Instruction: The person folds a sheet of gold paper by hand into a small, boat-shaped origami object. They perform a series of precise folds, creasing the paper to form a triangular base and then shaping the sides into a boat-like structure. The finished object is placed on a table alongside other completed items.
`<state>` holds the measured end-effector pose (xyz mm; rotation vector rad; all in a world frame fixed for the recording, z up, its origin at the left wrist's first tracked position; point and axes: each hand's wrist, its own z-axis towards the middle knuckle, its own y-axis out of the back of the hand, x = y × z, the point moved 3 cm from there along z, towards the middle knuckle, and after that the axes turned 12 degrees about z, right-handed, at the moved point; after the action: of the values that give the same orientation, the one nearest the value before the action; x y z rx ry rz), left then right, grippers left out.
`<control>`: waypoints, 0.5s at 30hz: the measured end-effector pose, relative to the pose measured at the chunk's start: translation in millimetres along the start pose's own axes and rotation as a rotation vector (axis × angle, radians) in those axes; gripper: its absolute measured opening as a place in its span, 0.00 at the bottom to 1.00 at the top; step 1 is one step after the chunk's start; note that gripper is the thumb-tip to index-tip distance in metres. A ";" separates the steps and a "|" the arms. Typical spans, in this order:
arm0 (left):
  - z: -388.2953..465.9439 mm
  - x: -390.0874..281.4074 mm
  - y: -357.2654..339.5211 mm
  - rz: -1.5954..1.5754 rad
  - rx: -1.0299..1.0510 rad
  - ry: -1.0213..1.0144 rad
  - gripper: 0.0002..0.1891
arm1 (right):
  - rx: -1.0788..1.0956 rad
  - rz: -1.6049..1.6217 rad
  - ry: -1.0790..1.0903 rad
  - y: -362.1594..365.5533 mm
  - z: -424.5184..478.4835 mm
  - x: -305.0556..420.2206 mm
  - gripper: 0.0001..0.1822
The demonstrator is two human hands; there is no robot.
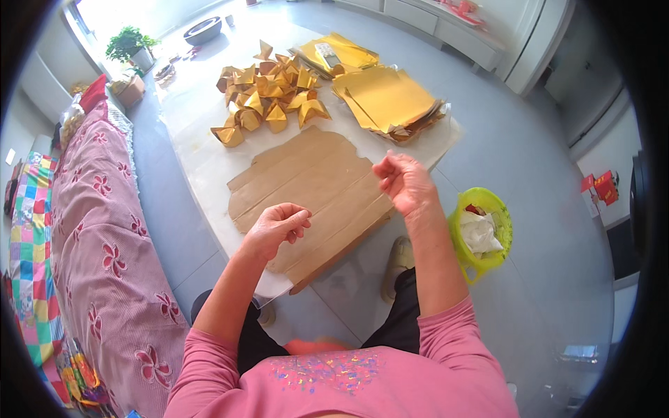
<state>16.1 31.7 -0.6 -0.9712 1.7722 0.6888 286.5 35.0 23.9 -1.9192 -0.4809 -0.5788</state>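
Note:
My left hand [278, 228] hovers over the near left part of a flattened brown cardboard sheet [313, 183]. Its fingers are curled in, the thumb lies against them, and no object shows in it. Above the sheet's right edge is my right hand [406, 184], palm partly turned up and fingers bent together, also with nothing visible in the grip. Beyond the cardboard lies a heap of folded gold paper ingots [272, 86]. To the right of the heap, nearest my right hand, sits a thick stack of flat gold paper sheets [389, 102].
A second gold paper pile [350, 49] carries a remote control [327, 54]. The low table [180, 125] has a pale cover. On the floor to the right stands a yellow-green bin [456, 230] with crumpled tissue. A pink cloth-covered sofa [99, 219] runs along the left.

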 end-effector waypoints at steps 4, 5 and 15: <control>-3.2 -12.0 4.1 0.043 0.001 -0.068 0.12 | -0.139 -0.793 0.600 9.2 11.5 41.5 0.06; -2.6 -12.9 7.6 0.058 -0.031 -0.076 0.12 | -0.181 -1.088 0.796 11.7 15.6 47.6 0.06; -4.9 -15.6 13.1 0.259 -0.116 -0.086 0.14 | 0.034 -1.863 1.250 11.5 66.4 40.2 0.12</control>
<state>6.0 39.4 16.0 -0.7816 1.8145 0.9921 337.3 94.3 15.7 -0.1975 -1.2303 -2.5431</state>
